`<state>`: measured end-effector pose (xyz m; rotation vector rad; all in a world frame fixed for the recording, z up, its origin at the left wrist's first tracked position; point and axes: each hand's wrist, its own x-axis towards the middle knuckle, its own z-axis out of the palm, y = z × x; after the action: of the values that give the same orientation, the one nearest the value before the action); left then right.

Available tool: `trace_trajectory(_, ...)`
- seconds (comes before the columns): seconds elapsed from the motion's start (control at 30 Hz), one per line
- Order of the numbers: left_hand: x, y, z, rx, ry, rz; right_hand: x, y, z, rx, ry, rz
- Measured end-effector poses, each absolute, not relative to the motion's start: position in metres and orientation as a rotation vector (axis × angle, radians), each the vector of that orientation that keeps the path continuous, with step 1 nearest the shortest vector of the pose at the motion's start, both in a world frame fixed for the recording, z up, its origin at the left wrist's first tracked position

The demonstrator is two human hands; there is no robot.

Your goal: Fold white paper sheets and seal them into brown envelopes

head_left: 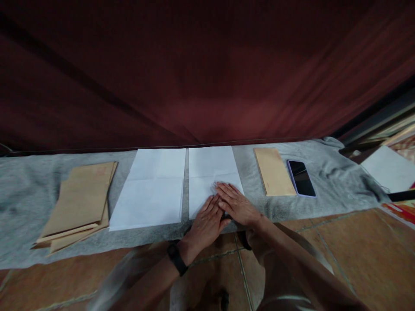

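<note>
My left hand (208, 218) lies flat, fingers stretched out, on the lower part of a white sheet of paper (210, 162) that has a faint crease across its middle. Beside it and touching it, my right hand (238, 204) rests on the same sheet near its lower right, its fingers also extended. Neither hand grips anything. Left of this sheet, a narrow gap away, lies another set of white sheets (151, 190), also creased across. A dark band circles my left wrist.
A grey cloth (249, 181) bears everything. Several brown envelopes (81, 198) are piled at the left. On the right lie a lighter tan envelope (275, 172) and a phone (301, 178) in a purple case. A dark red curtain (207, 86) hangs behind; tiled floor (363, 242) shows in front.
</note>
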<state>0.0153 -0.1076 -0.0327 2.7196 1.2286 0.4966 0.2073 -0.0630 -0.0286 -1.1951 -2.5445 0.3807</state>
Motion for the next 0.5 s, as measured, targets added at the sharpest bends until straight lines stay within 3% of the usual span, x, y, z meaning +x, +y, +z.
trace_trajectory(0.5,0.005,-0.114,-0.036,2.669,1.465,0.460,0.223,-0.059,-0.042,-1.456,-2.492,0.098)
